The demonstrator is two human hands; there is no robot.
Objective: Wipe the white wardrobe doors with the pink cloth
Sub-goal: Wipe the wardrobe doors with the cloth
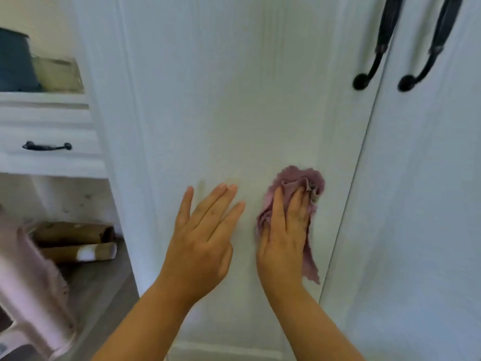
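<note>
The right hand (285, 230) presses the pink cloth (294, 201) flat against the left wardrobe door (234, 100), fingers straight — the left hand (203, 241), spread and holding nothing, braces just beside it. The bunched cloth runs roughly up-and-down, a tail hanging low. Best bet: keep the palm flat and overlap strokes toward the panel's right edge.

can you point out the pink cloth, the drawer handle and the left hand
pink cloth (299, 178), head view, on the bunched upper part above the fingers pressing it to the door
drawer handle (46, 146), head view, on the middle of its dark bar
left hand (203, 238), head view, on the back of the hand
</note>
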